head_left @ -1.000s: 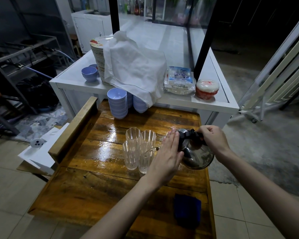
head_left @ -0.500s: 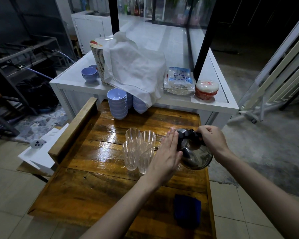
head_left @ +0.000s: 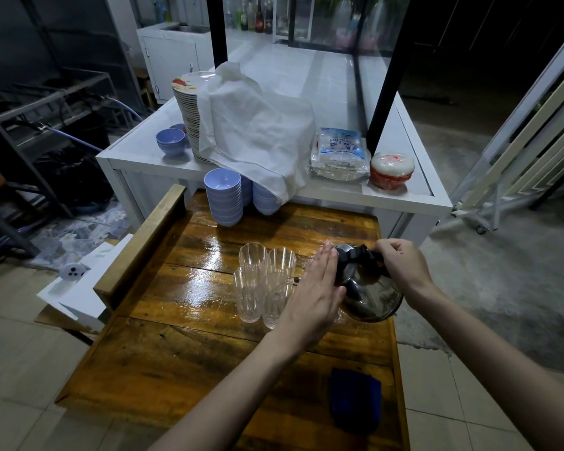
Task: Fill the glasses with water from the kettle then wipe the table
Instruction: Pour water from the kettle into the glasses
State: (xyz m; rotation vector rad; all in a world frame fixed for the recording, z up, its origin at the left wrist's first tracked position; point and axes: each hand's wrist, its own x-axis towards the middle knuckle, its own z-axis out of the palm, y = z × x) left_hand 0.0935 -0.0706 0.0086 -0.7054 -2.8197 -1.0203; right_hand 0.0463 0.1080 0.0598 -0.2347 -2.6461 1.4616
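Several clear ribbed glasses (head_left: 263, 281) stand clustered in the middle of the wet wooden table (head_left: 163, 353). A steel kettle (head_left: 368, 294) is tilted toward them, its spout reaching the right-hand glasses. My right hand (head_left: 401, 266) grips the kettle's black handle. My left hand (head_left: 316, 292) lies flat with straight fingers against the kettle's lid side and hides the spout's base. Near the table's front right lies a folded dark blue cloth (head_left: 355, 397).
Stacks of pale blue bowls (head_left: 223, 196) stand at the table's far edge. Behind, a white counter (head_left: 401, 196) carries a plate stack under a white cloth (head_left: 254, 138), a plastic bag and a red lidded container (head_left: 392, 170). A wooden rail (head_left: 137, 242) borders the table's left side.
The kettle and both hands have barely shifted, staying tilted at the glasses. Nothing else has moved.
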